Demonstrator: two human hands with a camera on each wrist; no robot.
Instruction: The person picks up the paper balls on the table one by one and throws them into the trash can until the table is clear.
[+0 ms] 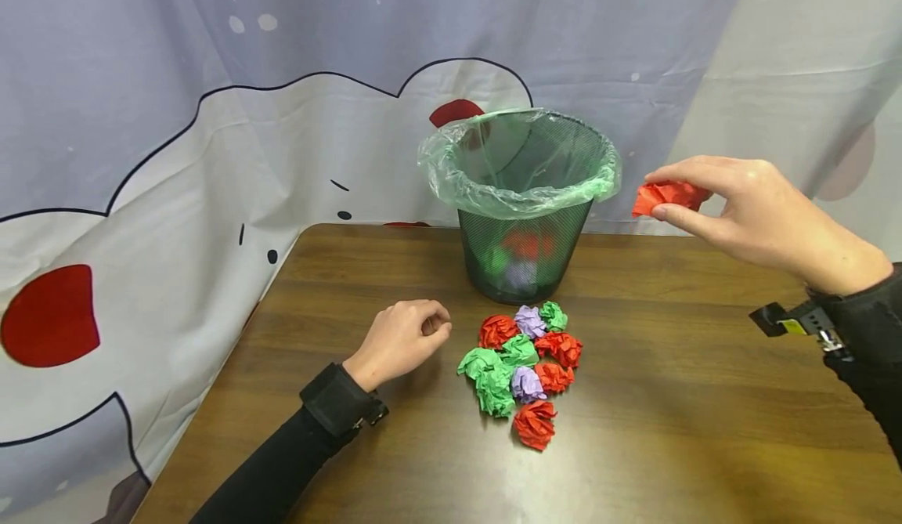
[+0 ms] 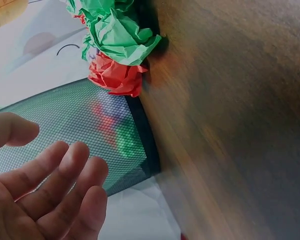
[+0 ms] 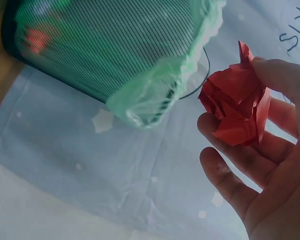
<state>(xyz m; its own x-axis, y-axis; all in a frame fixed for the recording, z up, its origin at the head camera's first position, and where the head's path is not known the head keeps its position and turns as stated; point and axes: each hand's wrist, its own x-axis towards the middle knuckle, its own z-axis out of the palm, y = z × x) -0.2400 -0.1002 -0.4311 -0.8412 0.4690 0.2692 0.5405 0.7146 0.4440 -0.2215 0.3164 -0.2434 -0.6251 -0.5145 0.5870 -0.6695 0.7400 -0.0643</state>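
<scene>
In the head view, my right hand [image 1: 768, 211] is raised to the right of the mesh wastebasket [image 1: 535, 234], level with its upper part. Thumb and fingers pinch a crumpled red paper ball [image 3: 237, 97]. My left hand [image 1: 402, 340] is held left of a cluster of paper balls, its fingers loosely curled around nothing. That cluster has several green paper balls [image 1: 495, 389], several red paper balls [image 1: 534, 424] and two purple paper balls [image 1: 528, 384], just in front of the wastebasket. Through the mesh, red, green and purple balls show at the bottom.
A clear plastic liner [image 1: 493, 203] is folded over the wastebasket's rim. The wastebasket stands near the back edge of a brown wooden table [image 1: 690, 399]. Right behind hangs a printed curtain [image 1: 317, 156], which also runs along the table's left side.
</scene>
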